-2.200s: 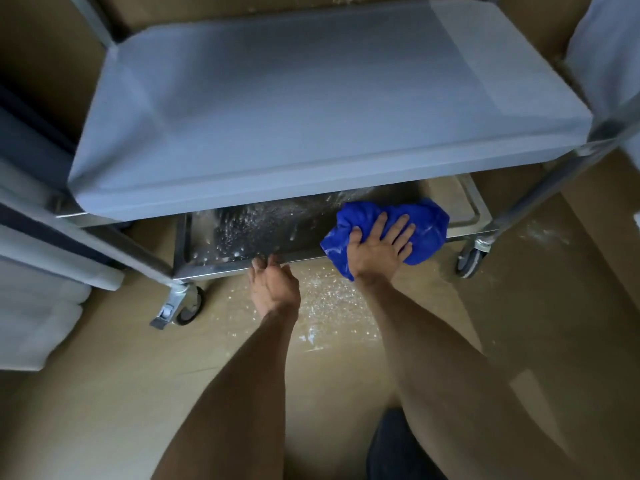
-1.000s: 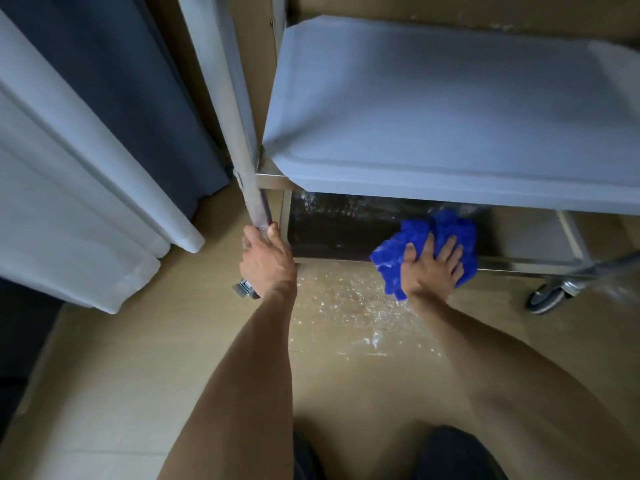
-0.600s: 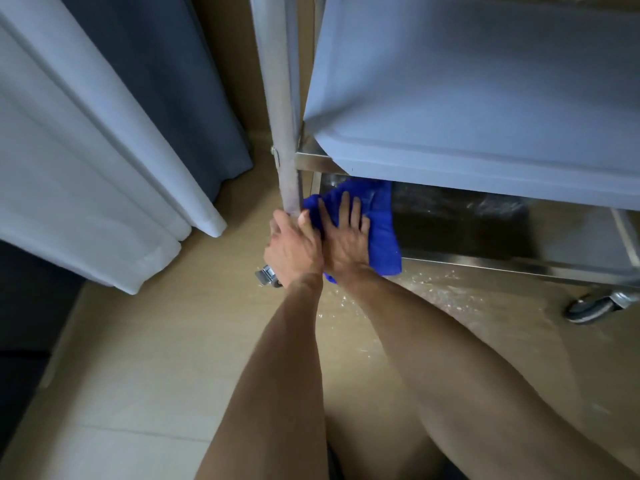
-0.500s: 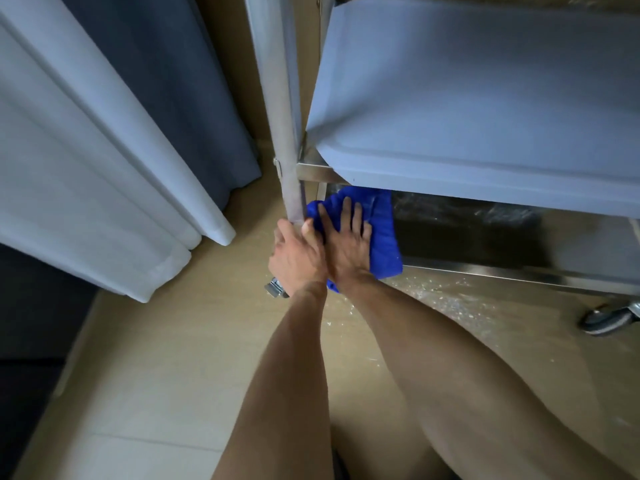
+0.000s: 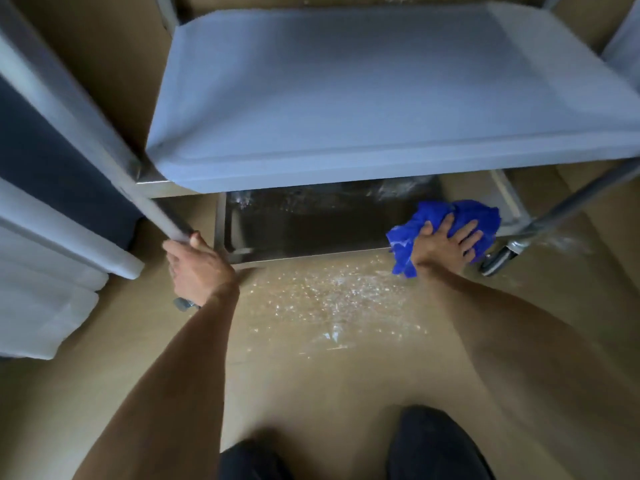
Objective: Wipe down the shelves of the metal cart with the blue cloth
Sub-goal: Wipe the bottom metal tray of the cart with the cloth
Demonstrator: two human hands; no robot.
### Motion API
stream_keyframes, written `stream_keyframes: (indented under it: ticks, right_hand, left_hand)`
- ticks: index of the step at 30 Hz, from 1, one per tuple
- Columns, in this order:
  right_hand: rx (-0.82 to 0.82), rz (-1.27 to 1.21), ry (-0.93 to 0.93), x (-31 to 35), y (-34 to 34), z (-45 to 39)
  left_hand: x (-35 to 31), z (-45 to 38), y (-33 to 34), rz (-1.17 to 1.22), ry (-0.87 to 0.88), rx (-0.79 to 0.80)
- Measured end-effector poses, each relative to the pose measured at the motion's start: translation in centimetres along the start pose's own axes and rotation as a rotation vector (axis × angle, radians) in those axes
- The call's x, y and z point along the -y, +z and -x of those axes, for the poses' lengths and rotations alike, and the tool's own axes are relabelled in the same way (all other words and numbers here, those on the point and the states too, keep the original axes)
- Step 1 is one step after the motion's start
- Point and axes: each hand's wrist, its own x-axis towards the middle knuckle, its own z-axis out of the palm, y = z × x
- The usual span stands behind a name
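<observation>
Bottom shelf [image 5: 311, 230] of the metal cart [image 5: 381, 98]: wipe in progress. White residue remains along its back edge; the near area looks dark and cleaner. The upper shelf looks clean.

Right hand [image 5: 446, 242], fingers spread flat, presses the one blue cloth [image 5: 485, 216] at the shelf's right front corner. Left hand [image 5: 197, 268] has its grip clamped around the cart's left post [image 5: 162, 216].

Counts: two shelves visible, one cloth, white specks scattered over the floor [image 5: 329, 299].
</observation>
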Motion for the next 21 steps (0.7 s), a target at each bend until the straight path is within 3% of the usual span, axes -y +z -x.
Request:
stream_keyframes:
  ticks: [2, 5, 7, 10, 16, 18, 21]
  right_hand:
    - [0.029, -0.010, 0.082, -2.4, -2.3, -3.5]
    - [0.034, 0.021, 0.056, -3.3, -2.6, -4.8]
    - [0.015, 0.020, 0.009, -2.5, -1.8, -3.5]
    - [0.021, 0.082, -0.182, -0.4, -0.1, -0.5]
    - [0.014, 0.129, -0.711, 4.0, 4.3, 4.8]
    - [0.032, 0.132, -0.719, 3.6, 4.1, 4.2]
    - [-0.024, 0.110, -0.559, 0.8, 2.6, 0.7]
  left_hand:
    - [-0.2, -0.1, 0.3, -0.019, -0.026, -0.009]
    - [-1.4, 2.4, 0.9, -0.137, -0.153, 0.000]
    - [-2.3, 6.3, 1.8, -0.212, -0.029, 0.077]
    - [-3.3, 10.8, 4.3, -0.340, 0.300, 0.325]
    - [-7.1, 12.0, 9.0, -0.378, 0.407, 0.426]
    - [-7.6, 12.5, 9.1, -0.359, 0.385, 0.432]
    - [-7.5, 13.2, 9.0, -0.389, 0.410, 0.452]
